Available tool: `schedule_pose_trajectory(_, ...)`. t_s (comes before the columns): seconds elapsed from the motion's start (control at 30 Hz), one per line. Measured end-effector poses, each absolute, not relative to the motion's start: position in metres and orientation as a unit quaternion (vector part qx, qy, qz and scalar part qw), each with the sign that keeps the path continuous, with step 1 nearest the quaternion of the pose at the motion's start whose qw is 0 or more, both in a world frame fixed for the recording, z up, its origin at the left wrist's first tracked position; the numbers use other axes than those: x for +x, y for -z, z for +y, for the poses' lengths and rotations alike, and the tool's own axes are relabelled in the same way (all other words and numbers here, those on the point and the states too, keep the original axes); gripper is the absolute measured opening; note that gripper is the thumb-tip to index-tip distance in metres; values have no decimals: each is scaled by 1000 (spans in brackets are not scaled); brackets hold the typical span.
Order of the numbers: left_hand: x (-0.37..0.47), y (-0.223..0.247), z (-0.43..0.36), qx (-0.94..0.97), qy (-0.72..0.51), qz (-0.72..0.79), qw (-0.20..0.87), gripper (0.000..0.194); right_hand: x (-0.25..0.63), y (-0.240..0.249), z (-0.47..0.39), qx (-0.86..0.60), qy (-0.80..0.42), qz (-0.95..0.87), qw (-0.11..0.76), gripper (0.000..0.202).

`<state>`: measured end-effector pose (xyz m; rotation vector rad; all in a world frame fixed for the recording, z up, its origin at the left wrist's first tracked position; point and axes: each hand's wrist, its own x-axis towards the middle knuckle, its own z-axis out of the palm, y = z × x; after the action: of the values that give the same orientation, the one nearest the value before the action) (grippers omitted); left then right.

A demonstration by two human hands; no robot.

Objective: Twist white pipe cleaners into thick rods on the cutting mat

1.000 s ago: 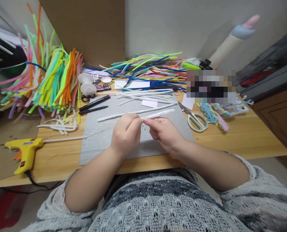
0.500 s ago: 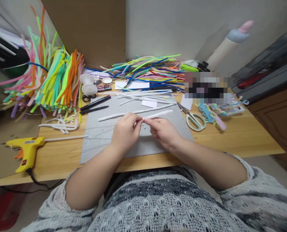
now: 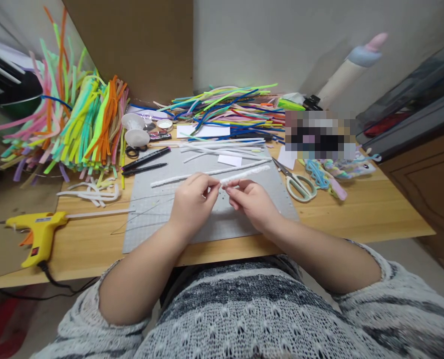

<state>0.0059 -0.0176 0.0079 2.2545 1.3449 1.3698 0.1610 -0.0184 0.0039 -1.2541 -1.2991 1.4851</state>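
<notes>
A white twisted pipe cleaner [image 3: 248, 173] slants up to the right from between my fingertips, over the grey cutting mat [image 3: 282, 199]. My left hand [image 3: 195, 199] is closed in a pinch at its near end. Thumb and forefinger of my right hand [image 3: 246, 199] grip the same piece just beside the left fingertips. Thin dark wire [image 3: 147, 212] trails across the mat to the left of my left hand. Just beyond my hands lies another white pipe cleaner [image 3: 169, 180], with several more white ones [image 3: 222, 148] behind it and a small white card [image 3: 230, 159].
Left on the wooden table are a yellow glue gun [image 3: 38, 232], white offcuts [image 3: 95, 192], two black markers [image 3: 147, 162] and bundled coloured pipe cleaners [image 3: 83, 124]. Scissors [image 3: 300, 187] lie to the right. Loose coloured pipe cleaners [image 3: 229, 109] pile up at the back.
The white pipe cleaner's far end has tilted up slightly and shifted right. My right fingers have loosened and moved a little. The dark wire on the left has swung to a different position.
</notes>
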Motion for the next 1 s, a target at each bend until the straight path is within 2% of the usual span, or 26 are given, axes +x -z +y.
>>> schedule_pose_trajectory(0.1,6,-6,-17,762,-456,453,71,6,164,-4,-24,-505,-472,-625,362,20)
schedule_pose_trajectory(0.27,4,-4,-15,820,-410,399,-23,13,174,-35,-40,-453,-118,-862,194,20)
schedule_pose_trajectory(0.37,4,-7,-17,859,-381,334,-78,16,184,-63,-33,-425,-42,-892,152,22)
schedule_pose_trajectory(0.47,3,-10,-21,878,-387,269,-79,11,194,-83,-8,-393,-122,-900,147,17)
schedule_pose_trajectory(0.57,2,-11,-25,865,-437,241,-53,4,201,-84,18,-350,-322,-871,124,18)
schedule_pose_trajectory(0.7,1,-11,-26,826,-503,252,-32,12,200,-63,29,-333,-511,-786,102,25)
schedule_pose_trajectory(0.83,3,-13,-23,807,-525,271,12,11,196,-41,20,-315,-605,-722,119,28)
schedule_pose_trajectory(1.0,4,-15,-22,804,-513,296,56,16,195,-31,8,-321,-647,-678,140,26)
